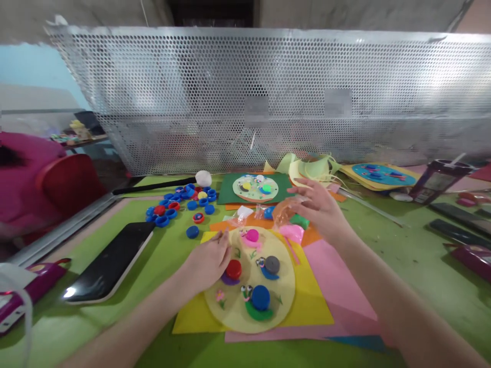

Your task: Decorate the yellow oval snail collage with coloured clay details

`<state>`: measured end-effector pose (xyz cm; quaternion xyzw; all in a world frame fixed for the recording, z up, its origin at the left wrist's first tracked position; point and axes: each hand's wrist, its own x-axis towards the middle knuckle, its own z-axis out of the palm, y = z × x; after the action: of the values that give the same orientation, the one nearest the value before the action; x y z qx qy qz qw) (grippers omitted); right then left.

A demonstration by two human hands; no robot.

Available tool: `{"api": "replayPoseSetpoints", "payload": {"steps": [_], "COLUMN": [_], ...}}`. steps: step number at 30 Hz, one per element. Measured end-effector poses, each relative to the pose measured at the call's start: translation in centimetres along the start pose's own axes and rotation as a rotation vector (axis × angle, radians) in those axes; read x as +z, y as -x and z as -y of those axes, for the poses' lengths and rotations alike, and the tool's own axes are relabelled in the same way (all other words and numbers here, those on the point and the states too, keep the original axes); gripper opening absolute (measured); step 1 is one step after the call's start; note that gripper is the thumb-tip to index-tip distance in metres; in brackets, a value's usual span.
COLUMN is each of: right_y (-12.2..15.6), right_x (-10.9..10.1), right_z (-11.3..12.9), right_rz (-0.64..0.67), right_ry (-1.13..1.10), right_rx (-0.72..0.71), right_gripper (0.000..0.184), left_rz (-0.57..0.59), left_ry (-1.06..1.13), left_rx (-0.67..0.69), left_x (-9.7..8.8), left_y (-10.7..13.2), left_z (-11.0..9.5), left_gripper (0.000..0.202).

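A cream disc [245, 319] carries several snail figures with bottle-cap shells: one with a blue cap [261, 297], one with a grey cap [272, 264], one with a red cap [233, 269] and a pink one [252, 235]. Over the disc's left edge lies my left hand [207, 259], fingers bent and close together beside the red cap. That snail's head is hidden, as is whatever the fingers hold. My right hand [318, 207] hovers beyond the disc, fingers apart, above clear plastic wrap [284, 212] with orange, green [299, 221] and pink clay [292, 233].
Yellow [314, 312] and pink sheets [341, 286] lie beneath the disc. Loose bottle caps [193, 232] and a phone [111, 263] are at left. Behind are a decorated disc on green card [226, 191], paper scraps [314, 168] and a perforated metal panel [215, 76]. A cup [439, 179] stands right.
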<state>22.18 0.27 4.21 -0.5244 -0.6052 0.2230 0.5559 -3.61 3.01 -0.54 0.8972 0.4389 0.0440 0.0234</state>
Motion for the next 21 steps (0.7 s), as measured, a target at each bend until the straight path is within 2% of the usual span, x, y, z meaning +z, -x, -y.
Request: {"api": "replayPoseSetpoints", "payload": {"steps": [5,8,10,11,13,14,17,21], "right_y": [2.1,3.2,3.8,4.1,4.4,4.6,4.7,4.6], "right_x": [1.6,2.2,2.4,2.5,2.6,2.6,2.8,3.3], "right_z": [2.6,3.8,4.4,4.6,5.0,5.1,5.1,4.5], "right_rz": [0.272,0.458,0.598,0.656,0.723,0.744,0.765,0.749], "right_ry": [-0.572,-0.658,-0.621,-0.582,-0.487,-0.452,-0.443,-0.486], "right_rx": [0.122,0.198,0.233,0.249,0.282,0.296,0.298,0.290], "right_gripper": [0.054,0.056,0.065,0.069,0.068,0.065,0.059,0.076], "left_rz": [-0.035,-0.110,-0.285,-0.411,-0.603,-0.648,-0.640,-0.487], "left_ry": [0.066,0.099,0.173,0.234,0.370,0.430,0.593,0.733], "left_rx": [-0.057,-0.054,0.039,0.122,0.269,0.313,0.311,0.274], "left_x": [0.3,0.0,-0.6,-1.0,-1.7,-2.0,-2.4,-2.3], "left_y": [0.6,0.7,0.9,1.2,1.9,2.2,3.0,2.8], "left_z": [-0.3,-0.7,-1.1,-1.4,-1.9,-2.1,-2.6,-2.7], "left_gripper": [0.043,0.042,0.044,0.045,0.041,0.039,0.036,0.034]}}
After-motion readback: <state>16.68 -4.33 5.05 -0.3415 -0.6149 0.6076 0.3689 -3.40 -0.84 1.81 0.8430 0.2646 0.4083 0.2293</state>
